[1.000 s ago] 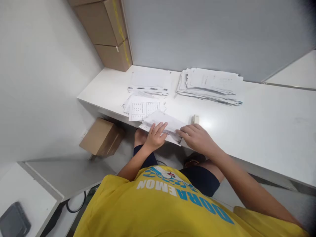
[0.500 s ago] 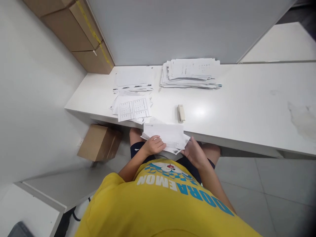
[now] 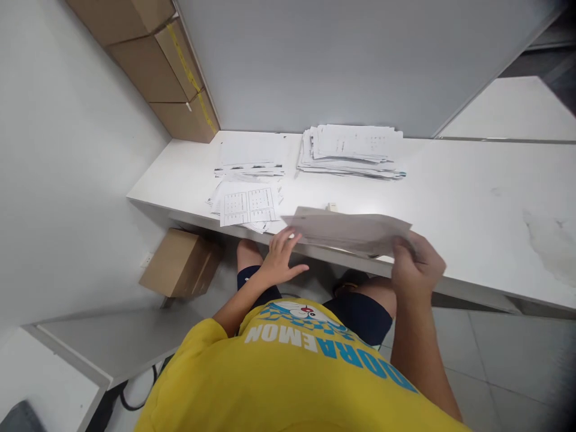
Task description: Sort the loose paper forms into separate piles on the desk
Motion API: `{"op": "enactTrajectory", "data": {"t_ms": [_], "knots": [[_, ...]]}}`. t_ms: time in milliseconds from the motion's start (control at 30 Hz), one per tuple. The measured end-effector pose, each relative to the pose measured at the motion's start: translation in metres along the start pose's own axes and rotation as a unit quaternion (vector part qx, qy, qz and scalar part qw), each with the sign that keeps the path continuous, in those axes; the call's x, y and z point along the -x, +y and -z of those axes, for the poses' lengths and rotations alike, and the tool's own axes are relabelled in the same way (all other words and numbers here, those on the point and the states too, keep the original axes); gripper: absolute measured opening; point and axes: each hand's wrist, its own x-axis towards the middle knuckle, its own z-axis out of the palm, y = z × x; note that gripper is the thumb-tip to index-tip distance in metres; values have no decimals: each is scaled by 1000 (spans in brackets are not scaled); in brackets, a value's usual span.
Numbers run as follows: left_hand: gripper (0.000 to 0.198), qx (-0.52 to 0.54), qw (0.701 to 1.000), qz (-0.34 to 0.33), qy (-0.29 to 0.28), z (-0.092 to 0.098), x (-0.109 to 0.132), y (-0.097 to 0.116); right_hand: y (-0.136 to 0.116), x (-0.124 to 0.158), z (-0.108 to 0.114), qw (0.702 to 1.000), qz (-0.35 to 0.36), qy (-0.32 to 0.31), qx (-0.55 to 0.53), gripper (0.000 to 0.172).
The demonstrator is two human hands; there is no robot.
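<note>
My right hand (image 3: 417,261) grips the right end of a sheaf of paper sheets (image 3: 348,231), thumb on the near side. The sheaf is tilted up over the desk's front edge and slightly blurred. Just off its left end is my left hand (image 3: 282,258), fingers spread and thumb out, holding nothing. Behind the sheaf a white stapler (image 3: 332,207) stands mostly hidden; only its far end shows. To the left lies a loose pile of printed sheets (image 3: 249,207), the top one bearing boxed tables.
At the back of the white desk (image 3: 459,210) are a tall paper stack (image 3: 355,144) and a smaller stack (image 3: 252,150). Cardboard boxes (image 3: 184,120) are piled at the back left corner; another carton (image 3: 170,262) sits under the desk. A grey partition (image 3: 306,66) rises behind.
My right hand has moved right and up, carrying the sheaf from above my lap to over the desk edge. My left hand has let go of the papers and spread its fingers.
</note>
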Motion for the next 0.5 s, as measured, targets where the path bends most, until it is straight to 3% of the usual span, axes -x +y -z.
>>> {"op": "enactTrajectory", "data": {"t_ms": [133, 200, 267, 333, 400, 500], "knots": [[83, 139, 989, 29, 42, 0, -54, 13, 23, -29, 17, 992, 13, 109, -53, 14], [84, 218, 975, 21, 21, -11, -81, 23, 39, -38, 24, 985, 10, 142, -94, 10], [84, 313, 949, 23, -18, -29, -101, 36, 53, -43, 30, 979, 9, 164, -119, 18], [81, 401, 913, 47, -50, -49, -114, 50, 64, -45, 36, 976, 21, 183, -117, 24], [75, 454, 885, 87, -47, -67, -120, 63, 73, -46, 42, 971, 44, 213, -103, 28], [64, 474, 871, 131, -13, -91, -122, 74, 89, -45, 49, 964, 53, 244, -93, 23]]}}
